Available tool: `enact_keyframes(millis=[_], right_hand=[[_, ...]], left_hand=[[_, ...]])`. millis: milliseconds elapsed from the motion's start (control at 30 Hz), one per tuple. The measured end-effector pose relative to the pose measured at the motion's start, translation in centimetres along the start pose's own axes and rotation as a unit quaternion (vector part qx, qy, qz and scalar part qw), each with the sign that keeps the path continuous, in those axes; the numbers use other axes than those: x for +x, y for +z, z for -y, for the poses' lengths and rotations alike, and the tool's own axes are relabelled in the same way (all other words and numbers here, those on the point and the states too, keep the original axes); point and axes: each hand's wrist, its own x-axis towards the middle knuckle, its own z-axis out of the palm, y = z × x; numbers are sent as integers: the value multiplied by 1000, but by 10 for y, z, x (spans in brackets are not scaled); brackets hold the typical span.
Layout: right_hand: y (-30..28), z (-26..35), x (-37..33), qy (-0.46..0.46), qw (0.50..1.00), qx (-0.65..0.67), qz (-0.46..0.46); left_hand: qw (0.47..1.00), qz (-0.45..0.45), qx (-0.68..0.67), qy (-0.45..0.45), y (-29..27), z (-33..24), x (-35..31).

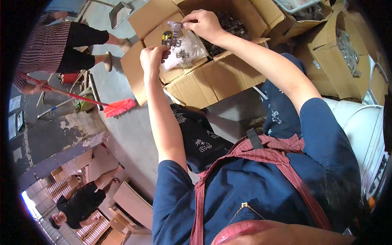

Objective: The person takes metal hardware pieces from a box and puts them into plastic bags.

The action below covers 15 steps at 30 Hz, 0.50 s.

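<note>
Above an opened cardboard box [208, 87], both my hands are raised close together. My right hand [204, 26] pinches the edge of a small silvery metal part [176, 27] that looks like a cabinet hinge. My left hand [153, 58] is closed, its thumb and fingertips at a second metal plate [173, 42]; whether the two pieces are joined I cannot tell. Beside that plate is a yellow-and-black tool [166, 37], partly hidden. Another metal piece [182, 54] shows against a clear plastic bag with white contents [192, 51] in the box.
Dark metal parts [228, 28] fill the box's right side. More cartons [332, 61] with metal pieces stand at the right, near a white sack [351, 122]. At left, a person [57, 45] holds a broom with a red head [119, 108]. Another person [83, 202] is at lower left.
</note>
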Motion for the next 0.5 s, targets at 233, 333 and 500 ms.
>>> enact_keyframes(millis=[233,333,500], right_hand=[[5,13,-3,-182,983,-36,2],[9,16,-6,-208,977,-44,8],[13,19,-10,-248,961,-119,34]], left_hand=[[998,-2,52,-41,-16,8,9],[996,-5,84,-35,-15,3,7],[995,8,101,-19,-14,10,10]])
